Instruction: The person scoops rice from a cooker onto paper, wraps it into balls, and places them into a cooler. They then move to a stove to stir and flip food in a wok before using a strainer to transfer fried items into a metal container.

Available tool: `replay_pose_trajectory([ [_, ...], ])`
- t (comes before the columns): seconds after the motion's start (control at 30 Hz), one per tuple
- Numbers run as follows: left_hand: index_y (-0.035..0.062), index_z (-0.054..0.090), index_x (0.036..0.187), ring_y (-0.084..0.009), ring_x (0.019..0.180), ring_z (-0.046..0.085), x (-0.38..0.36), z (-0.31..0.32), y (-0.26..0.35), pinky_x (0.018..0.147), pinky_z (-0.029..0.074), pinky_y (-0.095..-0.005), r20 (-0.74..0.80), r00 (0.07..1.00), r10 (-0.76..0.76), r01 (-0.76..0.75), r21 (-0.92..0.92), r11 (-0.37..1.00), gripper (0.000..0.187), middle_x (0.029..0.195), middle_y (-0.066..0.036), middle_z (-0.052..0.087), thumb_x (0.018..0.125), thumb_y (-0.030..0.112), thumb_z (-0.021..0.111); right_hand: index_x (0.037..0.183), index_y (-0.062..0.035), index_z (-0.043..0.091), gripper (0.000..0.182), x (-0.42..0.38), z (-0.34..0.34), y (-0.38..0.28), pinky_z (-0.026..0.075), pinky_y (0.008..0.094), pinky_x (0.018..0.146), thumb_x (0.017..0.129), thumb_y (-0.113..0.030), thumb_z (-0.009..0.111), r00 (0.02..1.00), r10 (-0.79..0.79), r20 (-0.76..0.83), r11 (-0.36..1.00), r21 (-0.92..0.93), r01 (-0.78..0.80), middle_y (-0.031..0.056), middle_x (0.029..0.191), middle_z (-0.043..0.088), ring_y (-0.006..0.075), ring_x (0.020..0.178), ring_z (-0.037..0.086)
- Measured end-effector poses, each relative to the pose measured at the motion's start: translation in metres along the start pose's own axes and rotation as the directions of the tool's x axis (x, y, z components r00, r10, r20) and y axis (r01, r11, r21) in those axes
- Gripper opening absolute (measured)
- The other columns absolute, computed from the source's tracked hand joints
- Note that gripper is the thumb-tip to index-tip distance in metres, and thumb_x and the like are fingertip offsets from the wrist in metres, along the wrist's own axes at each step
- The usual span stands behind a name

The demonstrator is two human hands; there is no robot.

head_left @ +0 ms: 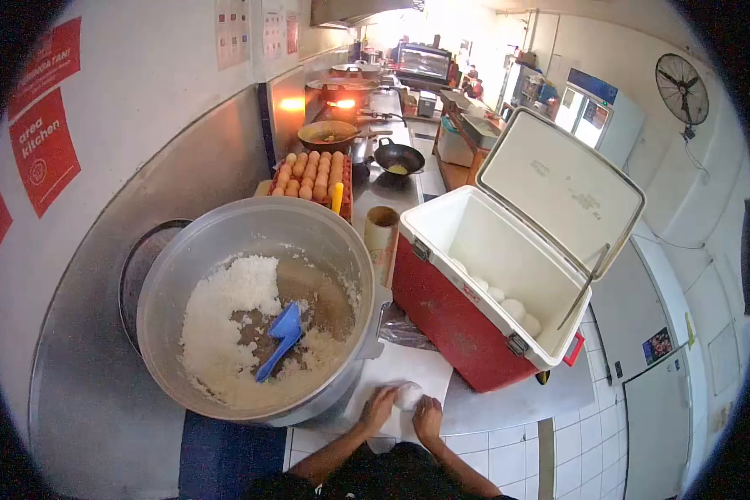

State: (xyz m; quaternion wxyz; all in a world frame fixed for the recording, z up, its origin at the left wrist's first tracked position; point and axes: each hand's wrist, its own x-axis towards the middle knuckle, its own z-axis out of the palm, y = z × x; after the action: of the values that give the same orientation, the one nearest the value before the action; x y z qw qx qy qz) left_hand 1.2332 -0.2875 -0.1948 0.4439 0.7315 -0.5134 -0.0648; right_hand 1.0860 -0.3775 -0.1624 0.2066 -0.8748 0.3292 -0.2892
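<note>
A white, rounded rice bundle (408, 395), which looks wrapped in thin see-through plastic, lies over white paper sheets (398, 367) at the counter's front edge. My left hand (379, 407) has its fingers closed at the bundle's left side. On the right side, my right hand (427, 417) is curled with its fingertips pinched at the wrap. A large metal pot (158, 312) stands to the left, part full of white rice (225, 317). Inside it a blue plastic scoop (283, 333) lies on the rice.
Right of the paper, a red cooler box (442, 317) stands with its lid (567, 158) up, holding several white bundles (512, 308). Behind the pot are egg trays (312, 177), a cardboard tube (382, 229), a black wok (399, 157) and a lit burner (342, 103).
</note>
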Motion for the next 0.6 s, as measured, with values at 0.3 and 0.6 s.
replay_pose_trajectory([
  [0.3, -0.0048, 0.045, 0.130, -0.0376, 0.105, 0.054, 0.009, 0.014, 0.036, 0.092, 0.045, -0.0415, -0.034, 0.940, -0.341, 0.331, -0.164, 0.929, 0.048, 0.117, -0.024, 0.054, 0.085, 0.010, 0.056, 0.112, 0.0079, 0.056, 0.050, 0.047, 0.018, -0.023, 0.050, 0.0437, 0.077, 0.094, -0.038, 0.051, 0.715, 0.688, 0.123, 0.701, 0.145, -0.699, 0.0232, 0.091, 0.065, 0.0354, 0.082, 0.063],
  [0.6, -0.0030, 0.040, 0.136, -0.0205, 0.115, 0.050, 0.080, -0.026, 0.101, 0.093, 0.043, -0.0334, 0.125, 0.781, -0.612, 0.363, -0.888, 0.282, 0.062, 0.134, -0.013, 0.047, 0.093, 0.037, 0.058, 0.125, 0.0048, 0.051, 0.044, 0.107, -0.045, -0.042, 0.039, 0.0318, 0.098, 0.087, -0.016, 0.054, 0.916, 0.352, 0.195, 0.525, 0.769, -0.365, 0.0145, 0.123, 0.055, 0.0223, 0.113, 0.051],
])
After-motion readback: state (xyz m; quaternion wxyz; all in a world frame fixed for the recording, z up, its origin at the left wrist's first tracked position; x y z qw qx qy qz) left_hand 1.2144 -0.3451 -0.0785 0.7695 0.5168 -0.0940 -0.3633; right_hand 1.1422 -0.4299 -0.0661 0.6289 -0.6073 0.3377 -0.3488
